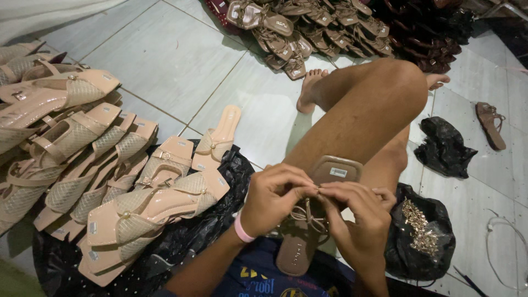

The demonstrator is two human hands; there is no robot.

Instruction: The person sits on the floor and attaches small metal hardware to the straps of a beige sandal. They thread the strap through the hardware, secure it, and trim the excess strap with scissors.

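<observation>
- Sandal point(308, 220): brown flat, resting on the person's lap against the raised knee, toe end up, straps at mid-length under both hands. Everything below is placed relative to it.
- Far left of sandal: beige sandals point(82, 159) stacked in overlapping rows on the tile floor point(165, 60), some lying on black plastic sheet point(220, 220).
- Left hand point(272, 201): closed in a pinch, fingertips on the strap knot at sandal's centre; pink wristband point(242, 230) on that wrist.
- Right hand point(355, 217): also pinched shut on the same strap point, fingertips touching the left's. What sits between the fingers is too small to tell.
- Just right of sandal: open black bag point(421, 236) with a heap of gold metal trims point(417, 223).
- Further right: crumpled black bag point(444, 147), one loose brown sandal point(490, 125), white cable point(503, 250).
- Above sandal: pile of brown sandals point(308, 27) on the floor beyond the bare foot point(311, 91).
- Risks, my read: sandal only propped on the leg, so a knee shift could slide it off; a small part in a two-hand pinch could drop into dark fabric and be hard to find; dim light makes a misaligned strap likely.
</observation>
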